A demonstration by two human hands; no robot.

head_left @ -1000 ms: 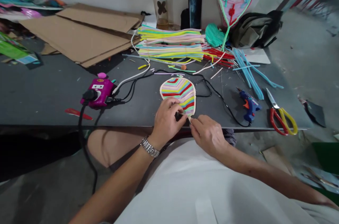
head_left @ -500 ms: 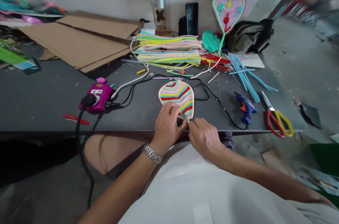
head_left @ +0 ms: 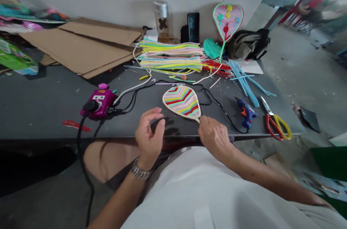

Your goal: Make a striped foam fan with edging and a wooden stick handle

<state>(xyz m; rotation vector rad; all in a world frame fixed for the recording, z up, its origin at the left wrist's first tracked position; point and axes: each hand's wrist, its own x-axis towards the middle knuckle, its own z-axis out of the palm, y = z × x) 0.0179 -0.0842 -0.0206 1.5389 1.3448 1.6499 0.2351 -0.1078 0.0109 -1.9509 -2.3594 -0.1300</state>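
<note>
A striped hand fan (head_left: pixel 182 101) made of coloured pipe cleaners lies over the dark table near its front edge, its pale-rimmed face up. My right hand (head_left: pixel 214 133) is closed round the short handle at the fan's lower right end, and the fingers hide most of that handle. To the left of the fan, my left hand (head_left: pixel 150 135) hovers by the table edge with thumb and fingers apart, holding nothing. Right of the fan lie a blue glue gun (head_left: pixel 246 112) and red-and-yellow scissors (head_left: pixel 276 120).
Bundles of pipe cleaners (head_left: pixel 170 55) lie behind the fan. A finished-looking pink fan (head_left: pixel 228 23) leans near a bag (head_left: pixel 248 43). Cardboard sheets (head_left: pixel 89 48) and a purple power adapter (head_left: pixel 101 102) are on the left. The glue gun's black cord (head_left: pixel 222 104) curves around the fan.
My left hand has let go of the fan and moved left, its fingers spreading. My right hand keeps hold of the handle; the fan has turned slightly, its face now uncovered.
</note>
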